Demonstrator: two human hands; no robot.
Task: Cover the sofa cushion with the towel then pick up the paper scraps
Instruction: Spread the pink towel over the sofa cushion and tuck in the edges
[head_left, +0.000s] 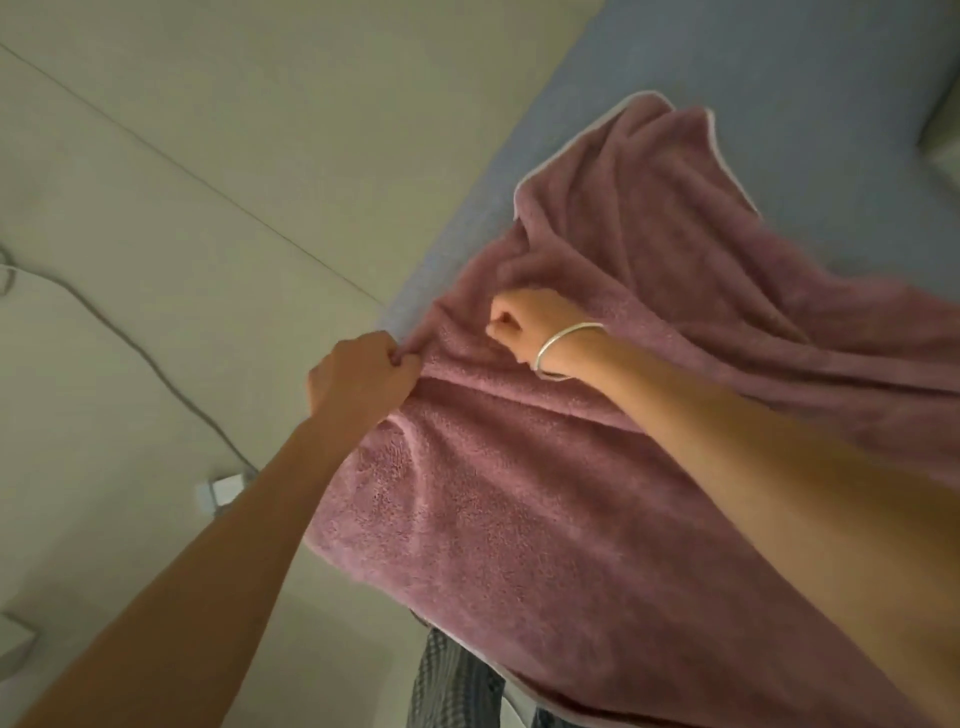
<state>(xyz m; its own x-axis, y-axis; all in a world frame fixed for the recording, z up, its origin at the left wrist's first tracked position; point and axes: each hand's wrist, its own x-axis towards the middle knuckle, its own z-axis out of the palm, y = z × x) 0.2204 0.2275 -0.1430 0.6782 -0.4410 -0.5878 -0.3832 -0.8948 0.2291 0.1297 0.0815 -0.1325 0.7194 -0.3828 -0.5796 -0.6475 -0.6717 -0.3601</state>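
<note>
Both grips are clamped on the pink towel (519, 493): the left grip (363, 376) bunches its edge right at the side of the blue sofa cushion (779, 78), and the right grip (522, 322) pinches a fold just beside it. Rest of the towel lies rumpled across the cushion, hanging over the near edge.

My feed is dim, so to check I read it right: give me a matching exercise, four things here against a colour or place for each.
1 towel
2 sofa cushion
3 cable
4 bracelet

A blue, partly bare
B on the wrist of the right hand
C pink, creased
D on the pale floor

Pairs: 1-C, 2-A, 3-D, 4-B.
</note>
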